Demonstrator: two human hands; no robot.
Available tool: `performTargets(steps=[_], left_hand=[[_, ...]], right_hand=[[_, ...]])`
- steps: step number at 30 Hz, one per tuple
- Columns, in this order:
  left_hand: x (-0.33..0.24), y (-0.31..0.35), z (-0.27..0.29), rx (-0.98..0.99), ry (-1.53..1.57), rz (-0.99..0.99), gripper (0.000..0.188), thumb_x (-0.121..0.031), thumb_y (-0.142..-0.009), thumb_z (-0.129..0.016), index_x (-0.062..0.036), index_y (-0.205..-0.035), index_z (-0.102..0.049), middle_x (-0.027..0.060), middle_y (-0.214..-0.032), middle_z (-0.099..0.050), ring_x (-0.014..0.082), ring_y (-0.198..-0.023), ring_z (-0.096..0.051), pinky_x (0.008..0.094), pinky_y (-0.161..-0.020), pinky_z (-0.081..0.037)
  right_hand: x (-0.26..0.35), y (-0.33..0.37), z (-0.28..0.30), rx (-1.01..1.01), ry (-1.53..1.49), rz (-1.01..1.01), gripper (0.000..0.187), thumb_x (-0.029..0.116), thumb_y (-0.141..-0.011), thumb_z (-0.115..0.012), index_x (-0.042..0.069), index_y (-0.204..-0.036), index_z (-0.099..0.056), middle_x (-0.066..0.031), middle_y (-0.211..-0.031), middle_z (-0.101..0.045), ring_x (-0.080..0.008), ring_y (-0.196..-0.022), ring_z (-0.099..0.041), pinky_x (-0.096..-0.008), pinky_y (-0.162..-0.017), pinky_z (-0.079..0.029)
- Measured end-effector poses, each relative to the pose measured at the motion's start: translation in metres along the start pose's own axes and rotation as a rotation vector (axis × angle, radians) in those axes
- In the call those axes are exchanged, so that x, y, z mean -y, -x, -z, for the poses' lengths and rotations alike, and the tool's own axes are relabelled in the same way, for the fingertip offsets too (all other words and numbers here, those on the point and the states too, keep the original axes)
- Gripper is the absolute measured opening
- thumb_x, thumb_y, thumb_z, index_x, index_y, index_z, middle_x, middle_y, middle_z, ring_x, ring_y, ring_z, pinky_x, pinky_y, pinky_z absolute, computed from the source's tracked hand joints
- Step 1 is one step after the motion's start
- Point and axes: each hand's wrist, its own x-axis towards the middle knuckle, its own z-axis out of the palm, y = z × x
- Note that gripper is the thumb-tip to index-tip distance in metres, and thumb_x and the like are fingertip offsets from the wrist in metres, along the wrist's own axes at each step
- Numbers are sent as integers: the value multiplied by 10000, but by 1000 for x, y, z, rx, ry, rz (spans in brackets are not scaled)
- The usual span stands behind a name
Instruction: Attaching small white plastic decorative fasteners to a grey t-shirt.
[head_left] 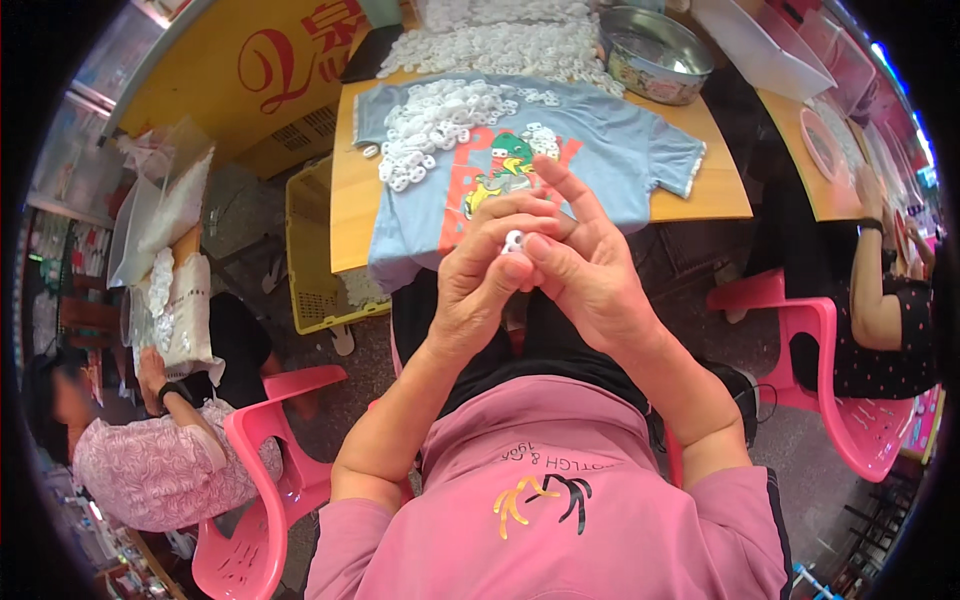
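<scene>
My left hand (485, 275) and my right hand (580, 265) meet in front of my chest, fingertips pinched together on one small white plastic ring (513, 241). My right index finger sticks up. Just beyond my hands a light blue T-shirt (620, 150) with a green cartoon print lies spread over a wooden table (345, 190). A heap of white plastic rings (435, 125) rests on the shirt's left shoulder. More white rings (500, 45) are piled at the far end of the table.
A round metal tin (655, 50) stands at the back right of the table. A yellow plastic crate (310, 250) sits on the floor at left. Pink plastic chairs (270, 470) (820, 350) flank me, with one seated person at the lower left and another at the right.
</scene>
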Motion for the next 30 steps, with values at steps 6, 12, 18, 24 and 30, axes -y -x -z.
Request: performTargets(steps=[6, 12, 18, 24, 30], left_hand=[[-4, -2, -3, -21, -27, -40, 345, -328, -940, -584, -7, -1051, -646, 111, -1123, -559, 258, -1204, -465, 380, -997, -393], [2, 1, -2, -30, 52, -24, 321, -307, -935, -599, -2, -1017, -657, 102, -1104, -566, 229, -1159, -493, 349, -967, -404], [-18, 3, 18, -110, -44, 111, 295, -260, -949, -573, 4, -1061, -643, 140, -1176, -556, 194, -1073, -548, 324, -889, -465], [-49, 10, 113, -610, -525, 145, 289, -164, -956, -582, 13, -1183, -609, -19, -819, -572, 48, -756, -519, 194, -738, -421], [-12, 76, 266, -675, -1144, 378, 543, -278, -886, -677, -10, -1326, -503, 122, -1165, -568, 194, -986, -578, 309, -873, -471]], right_hand=[[-4, 6, -9, -88, -88, 51, 726, 38, -918, -592, 105, -1498, -160, -92, -1193, -535, -158, -1067, -570, -314, -929, -468], [-9, 7, -14, -81, -133, 65, 733, 74, -909, -618, 100, -1497, -182, -69, -1190, -526, -158, -1091, -558, -327, -982, -435], [-8, -2, 1, 11, 141, -91, 672, 109, -947, -571, 68, -1493, -180, -79, -1088, -575, -142, -952, -583, -307, -850, -495], [14, -48, 80, -256, 1021, 169, 246, 149, -923, -615, 0, -1117, -650, -2, -876, -633, -35, -694, -524, -203, -636, -455], [22, -91, 99, -250, 1373, 368, 158, 131, -860, -657, 27, -970, -701, -68, -869, -647, -129, -679, -563, -275, -620, -452]])
